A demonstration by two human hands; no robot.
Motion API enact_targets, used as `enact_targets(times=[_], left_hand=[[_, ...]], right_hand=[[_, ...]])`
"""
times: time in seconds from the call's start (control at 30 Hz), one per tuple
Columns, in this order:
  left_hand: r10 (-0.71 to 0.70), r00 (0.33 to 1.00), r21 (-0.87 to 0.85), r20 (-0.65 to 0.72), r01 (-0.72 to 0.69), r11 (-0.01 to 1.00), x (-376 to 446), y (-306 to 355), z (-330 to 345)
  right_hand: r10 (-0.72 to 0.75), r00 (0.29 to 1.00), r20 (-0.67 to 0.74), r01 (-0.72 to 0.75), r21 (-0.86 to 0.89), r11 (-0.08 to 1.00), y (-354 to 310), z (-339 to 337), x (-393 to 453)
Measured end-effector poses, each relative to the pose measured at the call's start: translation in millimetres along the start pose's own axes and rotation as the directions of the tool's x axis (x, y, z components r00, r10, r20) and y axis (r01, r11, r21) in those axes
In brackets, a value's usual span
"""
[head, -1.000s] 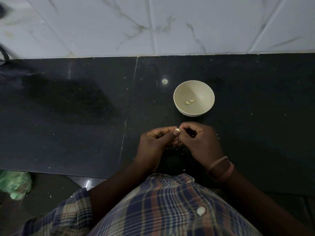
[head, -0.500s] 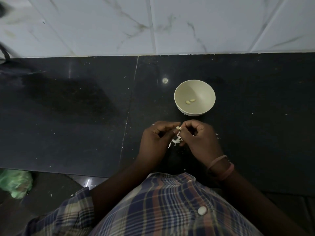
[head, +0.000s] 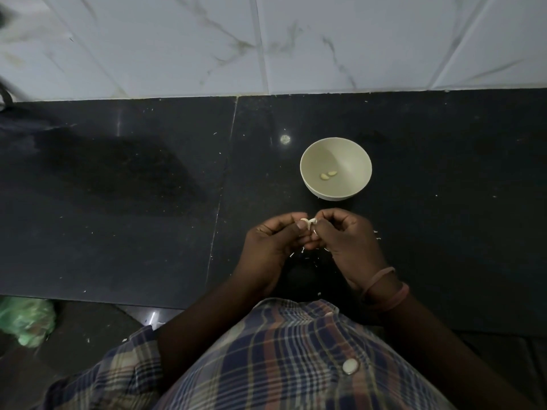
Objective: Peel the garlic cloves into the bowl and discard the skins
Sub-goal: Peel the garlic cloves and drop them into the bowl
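Observation:
A small cream bowl (head: 310, 179) stands on the black counter with two peeled garlic cloves (head: 328, 174) lying in it. Just in front of the bowl my two hands meet. My left hand (head: 270, 247) pinches a small pale garlic clove (head: 307, 222) between thumb and fingers. My right hand (head: 346, 241) has its fingertips curled onto the same clove and its papery skin. White bits of skin (head: 305, 249) show under and beside the hands on the counter.
The black stone counter (head: 148, 202) runs to a white marbled tile wall (head: 266, 42) behind. A green plastic bag (head: 25, 321) lies on the floor at lower left, below the counter's front edge. Fine white flecks are scattered over the counter.
The hands have stayed together in front of the bowl, working at the clove. The dangling strip of skin seen half a second ago has dropped; flakes lie under the hands.

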State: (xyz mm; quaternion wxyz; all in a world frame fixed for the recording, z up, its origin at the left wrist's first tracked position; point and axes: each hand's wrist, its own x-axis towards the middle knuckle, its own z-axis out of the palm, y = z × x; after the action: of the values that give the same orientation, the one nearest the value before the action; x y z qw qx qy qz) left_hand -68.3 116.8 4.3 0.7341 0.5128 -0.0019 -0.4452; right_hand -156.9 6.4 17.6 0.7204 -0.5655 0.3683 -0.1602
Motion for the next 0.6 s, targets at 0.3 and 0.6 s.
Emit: enact_targets(times=[0.3, 0.6], left_hand=[[-0.182, 0.981, -0.264, -0.064, 0.159, 0.951, 2.3, 6.9, -2.2], [-0.189, 0.978, -0.264, -0.085, 0.161, 0.951, 5.2, 7.0, -3.1]], right_hand=[[0.116, 0.993, -0.021, -0.107, 0.242, 0.964, 6.6, 6.3, 1.7], [-0.171, 0.982, -0.085, 0.130, -0.358, 0.925, 12.9, -0.8, 3.6]])
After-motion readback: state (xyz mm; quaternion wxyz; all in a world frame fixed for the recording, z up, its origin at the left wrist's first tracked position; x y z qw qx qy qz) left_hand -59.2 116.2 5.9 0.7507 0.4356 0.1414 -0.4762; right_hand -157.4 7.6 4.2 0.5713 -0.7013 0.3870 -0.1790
